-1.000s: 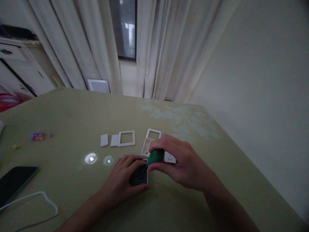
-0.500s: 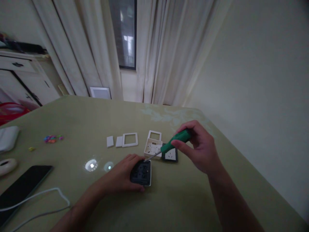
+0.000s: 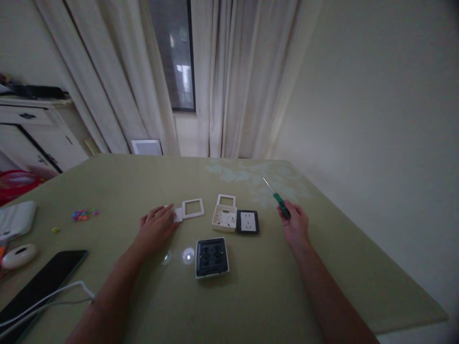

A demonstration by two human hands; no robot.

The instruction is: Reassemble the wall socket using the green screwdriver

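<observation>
R hand (image 3: 296,225) is clamped on green-handled screwdriver (image 3: 281,204), tip pointing away & left; L hand (image 3: 156,230) is at white plate (image 3: 178,215) beside white frame (image 3: 184,209), grip: can't tell; dark-faced module (image 3: 212,258) sits on desk (image 3: 265,291) nr white box (image 3: 224,219) & black-edged socket (image 3: 247,222).
</observation>
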